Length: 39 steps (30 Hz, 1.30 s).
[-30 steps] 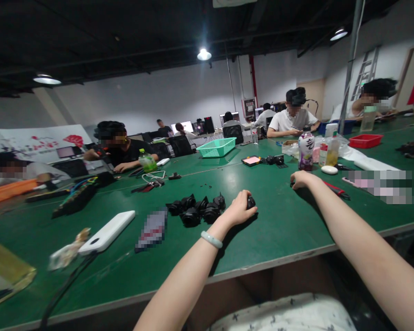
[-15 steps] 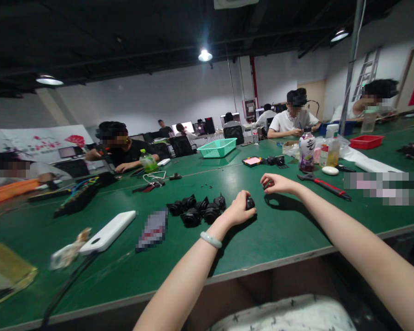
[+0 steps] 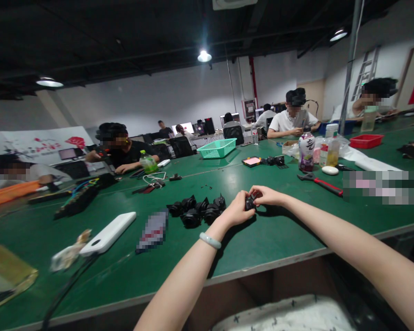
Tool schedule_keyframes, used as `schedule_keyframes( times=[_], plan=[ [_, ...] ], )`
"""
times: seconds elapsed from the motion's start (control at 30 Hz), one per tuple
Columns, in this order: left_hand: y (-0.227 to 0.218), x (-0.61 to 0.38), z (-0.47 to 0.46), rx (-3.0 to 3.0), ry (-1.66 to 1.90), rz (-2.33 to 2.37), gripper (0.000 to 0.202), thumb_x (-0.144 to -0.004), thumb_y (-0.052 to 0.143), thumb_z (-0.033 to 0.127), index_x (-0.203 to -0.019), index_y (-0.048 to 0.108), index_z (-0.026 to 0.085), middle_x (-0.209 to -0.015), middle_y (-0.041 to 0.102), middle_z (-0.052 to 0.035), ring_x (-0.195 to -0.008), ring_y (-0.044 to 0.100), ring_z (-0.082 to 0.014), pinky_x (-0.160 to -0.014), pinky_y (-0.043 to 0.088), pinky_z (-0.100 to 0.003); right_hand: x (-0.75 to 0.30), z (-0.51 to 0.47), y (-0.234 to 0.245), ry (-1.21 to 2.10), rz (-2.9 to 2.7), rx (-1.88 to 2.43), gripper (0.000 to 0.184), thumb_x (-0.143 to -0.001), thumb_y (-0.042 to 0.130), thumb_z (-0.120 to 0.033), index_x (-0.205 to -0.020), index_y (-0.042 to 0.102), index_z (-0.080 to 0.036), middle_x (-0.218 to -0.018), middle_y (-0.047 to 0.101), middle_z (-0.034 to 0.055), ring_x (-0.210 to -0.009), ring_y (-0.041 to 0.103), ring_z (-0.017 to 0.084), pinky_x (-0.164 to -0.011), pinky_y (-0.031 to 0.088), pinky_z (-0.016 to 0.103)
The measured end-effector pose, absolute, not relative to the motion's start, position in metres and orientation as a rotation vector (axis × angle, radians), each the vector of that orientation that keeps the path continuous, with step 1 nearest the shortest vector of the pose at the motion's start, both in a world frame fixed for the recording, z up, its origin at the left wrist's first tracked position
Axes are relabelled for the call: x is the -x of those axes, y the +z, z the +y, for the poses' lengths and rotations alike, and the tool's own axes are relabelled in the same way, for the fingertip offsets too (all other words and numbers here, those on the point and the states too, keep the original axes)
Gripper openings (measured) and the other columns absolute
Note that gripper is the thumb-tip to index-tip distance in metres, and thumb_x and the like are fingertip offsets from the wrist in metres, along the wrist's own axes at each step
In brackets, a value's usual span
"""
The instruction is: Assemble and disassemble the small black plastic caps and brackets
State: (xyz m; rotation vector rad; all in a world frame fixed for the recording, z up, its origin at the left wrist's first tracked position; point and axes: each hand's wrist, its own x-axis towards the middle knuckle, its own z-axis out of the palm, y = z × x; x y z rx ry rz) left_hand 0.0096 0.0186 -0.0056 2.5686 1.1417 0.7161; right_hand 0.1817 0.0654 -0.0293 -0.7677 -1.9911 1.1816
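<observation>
My left hand (image 3: 240, 209) is closed around a small black plastic part (image 3: 250, 202), just above the green tabletop. The fingers of my right hand (image 3: 262, 196) are bent in a pinch against the far right side of that part; what lies between these fingertips is too small to make out. To the left of my left hand, several similar black parts (image 3: 192, 217) with round rims stand in a cluster on the table. A pale green bangle (image 3: 210, 240) circles my left wrist.
Right of my hands lies an adjustable wrench (image 3: 322, 185) with a red and black handle, near a drink bottle (image 3: 307, 151). A green basket (image 3: 217, 149) stands farther back. A white power bank-like device (image 3: 108, 233) lies left. Co-workers sit around the table.
My right hand has moved left and met the black part in my left hand, its fingers now touching it. My left hand has stayed nearly still.
</observation>
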Motion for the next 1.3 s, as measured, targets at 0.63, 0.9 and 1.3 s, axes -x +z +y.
schedule_keyframes(
  times=[0.63, 0.9, 1.3],
  plan=[
    [-0.008, -0.007, 0.021, -2.570, 0.703, 1.146, 0.034, -0.065, 0.052, 0.025, -0.096, 0.038, 0.017, -0.089, 0.046, -0.0031, -0.080, 0.047, -0.0175, -0.072, 0.040, -0.031, -0.187, 0.065, -0.023, 1.477, -1.522, 0.615, 0.021, -0.059, 0.063, -0.022, -0.075, 0.051, -0.016, -0.072, 0.058, -0.0001, -0.065, 0.057, 0.011, -0.071, 0.045, 0.030],
    [-0.005, -0.009, 0.018, -2.567, 0.693, 1.169, 0.036, -0.066, 0.052, 0.027, -0.097, 0.037, 0.017, -0.091, 0.047, -0.0037, -0.082, 0.048, -0.0183, -0.074, 0.040, -0.031, -0.191, 0.067, -0.022, 1.391, -1.717, 0.699, 0.019, -0.058, 0.065, -0.025, -0.066, 0.052, -0.012, -0.067, 0.056, 0.0009, -0.061, 0.054, 0.011, -0.062, 0.044, 0.027],
    [-0.002, -0.009, 0.015, -2.547, 0.700, 1.151, 0.035, -0.067, 0.052, 0.026, -0.097, 0.039, 0.016, -0.091, 0.047, -0.0040, -0.084, 0.047, -0.0186, -0.075, 0.040, -0.032, -0.189, 0.066, -0.026, 1.237, -2.018, 0.678, 0.040, -0.057, 0.064, -0.018, -0.095, 0.052, -0.013, -0.085, 0.057, 0.0036, -0.078, 0.053, 0.014, -0.071, 0.042, 0.028]
  ],
)
